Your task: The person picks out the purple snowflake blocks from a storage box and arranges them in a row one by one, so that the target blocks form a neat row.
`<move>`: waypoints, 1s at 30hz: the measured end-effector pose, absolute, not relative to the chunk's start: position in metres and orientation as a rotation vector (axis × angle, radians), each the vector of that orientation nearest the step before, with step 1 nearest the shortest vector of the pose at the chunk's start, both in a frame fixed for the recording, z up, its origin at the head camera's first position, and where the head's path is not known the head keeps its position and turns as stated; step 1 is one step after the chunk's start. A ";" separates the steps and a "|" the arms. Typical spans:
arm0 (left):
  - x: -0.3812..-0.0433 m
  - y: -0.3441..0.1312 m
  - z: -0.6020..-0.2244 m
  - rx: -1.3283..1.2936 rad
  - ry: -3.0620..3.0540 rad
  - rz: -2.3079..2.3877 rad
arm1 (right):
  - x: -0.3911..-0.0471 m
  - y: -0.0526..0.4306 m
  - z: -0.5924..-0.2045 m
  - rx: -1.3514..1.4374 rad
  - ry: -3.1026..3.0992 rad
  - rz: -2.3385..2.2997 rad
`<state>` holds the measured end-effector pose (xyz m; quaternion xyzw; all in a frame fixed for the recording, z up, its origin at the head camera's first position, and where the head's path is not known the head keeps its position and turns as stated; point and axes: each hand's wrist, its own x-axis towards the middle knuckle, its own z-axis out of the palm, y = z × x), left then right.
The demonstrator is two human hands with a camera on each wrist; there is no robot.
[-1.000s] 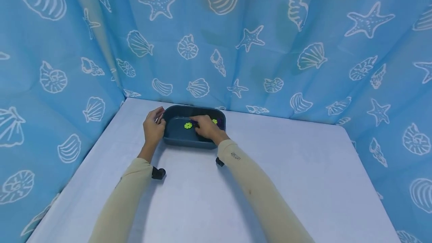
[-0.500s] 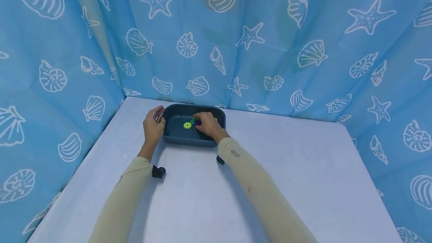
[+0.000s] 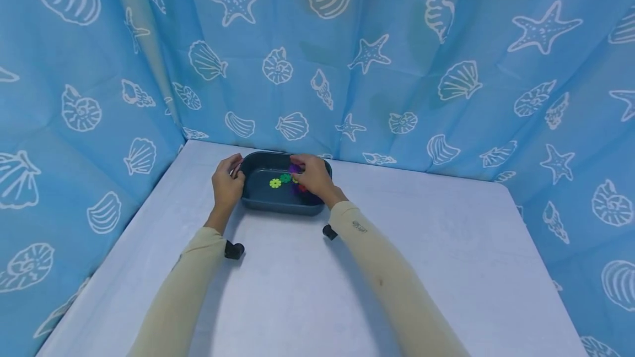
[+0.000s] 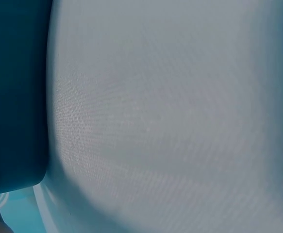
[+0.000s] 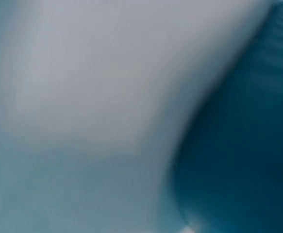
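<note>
Though plain, a white tabletop [image 3: 446, 269] beneath a tray [image 3: 278, 206], amid seashell curtains [image 3: 387, 10].

One tray [image 3: 280, 209] holds one green disc [image 3: 285, 178], two visible yellow discs [image 3: 275, 183], plus purple pieces [image 3: 295, 169] and red [image 3: 303, 188] too hidden to count; two hands [image 3: 228, 185] at it, two sleeves [image 3: 178, 291] before it.

Head cam wide from above; two wrist cams tight at the tray [image 3: 280, 208].
Head faces forward and down across the table [image 3: 278, 291] to the curtain [image 3: 421, 98], arms [image 3: 392, 271] entering from the bottom edge. Left wrist: very near, tray side along left edge, table filling most, scrap of curtain bottom left. Right wrist: also very near, blurred, tray side at right, pale table left. All three share tray and table; head and left wrist share curtain.
</note>
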<state>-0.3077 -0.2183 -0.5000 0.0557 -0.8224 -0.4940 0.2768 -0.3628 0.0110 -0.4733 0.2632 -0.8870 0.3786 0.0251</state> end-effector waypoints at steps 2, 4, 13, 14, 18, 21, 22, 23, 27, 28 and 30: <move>-0.308 -0.217 -0.499 0.139 -2.206 -1.322 | -0.363 0.023 -0.465 0.815 -2.700 1.231; -0.308 -0.216 -0.498 0.133 -2.202 -1.323 | -0.363 0.036 -0.456 0.792 -2.691 1.261; -0.308 -0.216 -0.498 0.134 -2.199 -1.318 | -0.361 0.103 -0.456 0.601 -2.678 1.254; -0.308 -0.216 -0.498 0.134 -2.196 -1.320 | -0.360 0.109 -0.458 0.582 -2.691 1.250; -0.307 -0.218 -0.500 0.143 -2.206 -1.314 | -0.355 0.125 -0.472 0.487 -2.786 1.220; -0.306 -0.219 -0.499 0.153 -2.217 -1.316 | -0.351 0.132 -0.484 0.440 -2.837 1.211; -0.306 -0.218 -0.499 0.156 -2.220 -1.317 | -0.350 0.134 -0.487 0.431 -2.844 1.218; -0.306 -0.218 -0.499 0.160 -2.224 -1.318 | -0.350 0.136 -0.491 0.421 -2.854 1.216; -0.305 -0.216 -0.497 0.165 -2.231 -1.318 | -0.349 0.142 -0.499 0.388 -2.900 1.201; -0.305 -0.216 -0.497 0.161 -2.230 -1.319 | -0.349 0.143 -0.500 0.384 -2.909 1.197; -0.305 -0.215 -0.496 0.154 -2.230 -1.314 | -0.349 0.144 -0.501 0.388 -2.927 1.193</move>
